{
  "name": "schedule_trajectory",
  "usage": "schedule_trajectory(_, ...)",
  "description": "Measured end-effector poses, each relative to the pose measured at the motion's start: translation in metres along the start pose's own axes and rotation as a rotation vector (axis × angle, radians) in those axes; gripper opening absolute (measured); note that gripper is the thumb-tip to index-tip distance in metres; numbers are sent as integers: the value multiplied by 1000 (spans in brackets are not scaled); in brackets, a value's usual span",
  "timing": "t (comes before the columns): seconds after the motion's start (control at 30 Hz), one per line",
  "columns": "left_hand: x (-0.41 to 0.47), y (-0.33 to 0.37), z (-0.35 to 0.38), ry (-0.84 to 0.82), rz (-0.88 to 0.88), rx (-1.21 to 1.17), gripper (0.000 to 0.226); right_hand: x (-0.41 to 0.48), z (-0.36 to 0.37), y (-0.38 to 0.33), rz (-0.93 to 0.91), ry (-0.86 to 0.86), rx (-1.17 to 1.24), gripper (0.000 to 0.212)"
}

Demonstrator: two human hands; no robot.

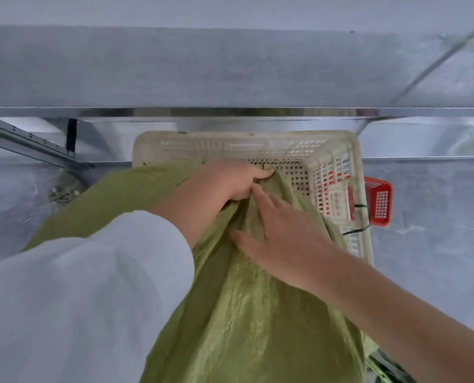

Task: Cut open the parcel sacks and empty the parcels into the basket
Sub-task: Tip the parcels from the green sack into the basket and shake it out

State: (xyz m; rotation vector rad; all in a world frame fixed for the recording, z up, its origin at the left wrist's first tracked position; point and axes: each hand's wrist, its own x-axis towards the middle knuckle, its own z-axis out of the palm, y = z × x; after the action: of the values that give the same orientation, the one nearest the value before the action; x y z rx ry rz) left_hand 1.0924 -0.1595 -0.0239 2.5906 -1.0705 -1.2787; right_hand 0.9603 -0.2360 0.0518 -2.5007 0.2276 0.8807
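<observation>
A green woven parcel sack (247, 313) lies draped over the near rim of a cream slatted plastic basket (338, 150). My left hand (224, 183) grips a bunched fold of the sack at its far end, just above the basket's inside. My right hand (282, 236) lies on the sack right beside it, fingers stretched out and touching the cloth. What is inside the sack is hidden. The visible part of the basket floor holds no parcels.
A small red basket (379, 201) is tied with green cord to the cream basket's right wall. Behind the basket runs a metal shelf frame (230, 111). Grey floor lies on both sides, with some debris (62, 193) at the left.
</observation>
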Motion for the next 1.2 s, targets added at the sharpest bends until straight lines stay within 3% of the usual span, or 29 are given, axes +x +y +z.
schedule_trajectory(0.1,3,0,-6,89,-1,-43,41,-6,27,3,14,-100,-195,74)
schedule_trajectory(0.27,-21,-2,-25,547,2,-201,29,58,34,31,51,-43,-238,67)
schedule_trajectory(0.37,-45,-18,-20,482,-26,-184,26,86,19,52,100,-32,-127,55)
schedule_trajectory(0.5,-71,-47,17,231,-165,-169,40,74,9,50,124,183,114,32)
schedule_trajectory(0.57,-78,-56,34,206,-217,-214,49,46,12,39,33,314,189,32)
schedule_trajectory(0.67,-87,-61,49,312,-228,-302,56,-18,29,15,-248,437,238,40)
schedule_trajectory(0.8,-102,-57,56,476,-157,-238,41,-64,95,5,-389,111,-24,87)
schedule_trajectory(0.93,-114,-47,47,569,-54,-230,36,-36,144,41,-194,-120,-308,113)
schedule_trajectory(1.03,-123,-44,44,592,-2,-223,37,1,146,75,49,-211,-376,116)
schedule_trajectory(1.1,-130,-42,50,638,97,-157,37,23,144,88,203,-216,-376,103)
schedule_trajectory(1.2,-137,-36,82,480,286,14,36,43,146,85,279,-185,-269,89)
